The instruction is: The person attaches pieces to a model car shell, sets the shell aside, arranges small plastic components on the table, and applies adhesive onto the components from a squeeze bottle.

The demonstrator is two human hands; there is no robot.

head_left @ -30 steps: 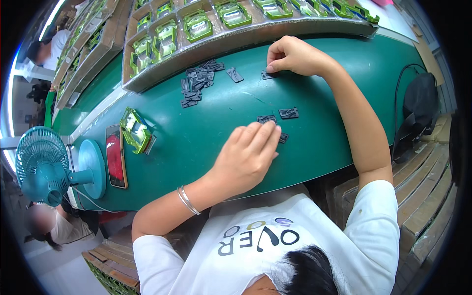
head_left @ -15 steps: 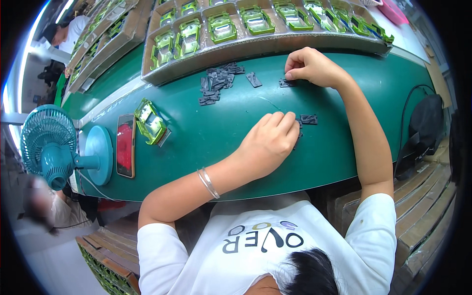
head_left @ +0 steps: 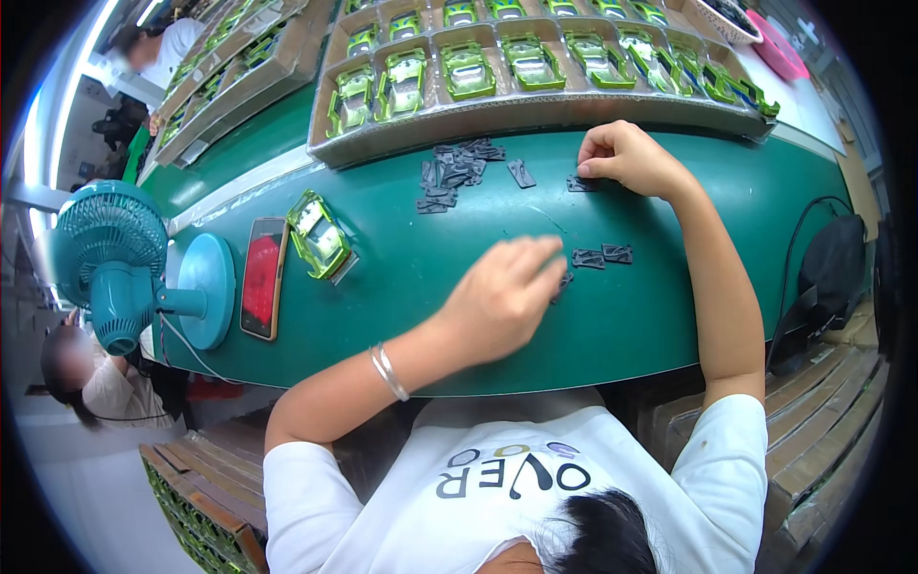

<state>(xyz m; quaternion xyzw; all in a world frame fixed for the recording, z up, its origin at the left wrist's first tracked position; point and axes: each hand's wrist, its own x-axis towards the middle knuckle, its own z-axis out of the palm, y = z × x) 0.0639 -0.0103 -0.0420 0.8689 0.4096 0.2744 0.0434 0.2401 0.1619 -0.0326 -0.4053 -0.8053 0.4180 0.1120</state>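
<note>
My right hand (head_left: pixel 631 163) is closed in a pinch at the far side of the green table (head_left: pixel 430 316), with thumb and fingertip on a small dark grey plastic piece (head_left: pixel 579 184). Nearer me, my left hand (head_left: pixel 507 297) hovers over the table, its fingertips smeared by motion; whether anything is in them is unclear. Just right of it lie two similar flat pieces (head_left: pixel 602 255) end to end, and another piece (head_left: pixel 563 285) shows partly beside the fingers. A loose pile of dark grey pieces (head_left: pixel 459 165) sits farther off, with a single piece (head_left: pixel 521 173) apart from it.
A compartmented cardboard box (head_left: pixel 430 134) of green car-shaped shells runs along the far side. Left of my hands are a green shell (head_left: pixel 318 234), a phone (head_left: pixel 262 277) and a teal fan (head_left: pixel 206 292). A dark bag (head_left: pixel 830 253) and cable are at right. Other people are at left.
My left hand has drawn left, away from the small pieces, uncovering one beside its neighbour. My right hand keeps its pinch at the far piece. The whole view has shifted slightly.
</note>
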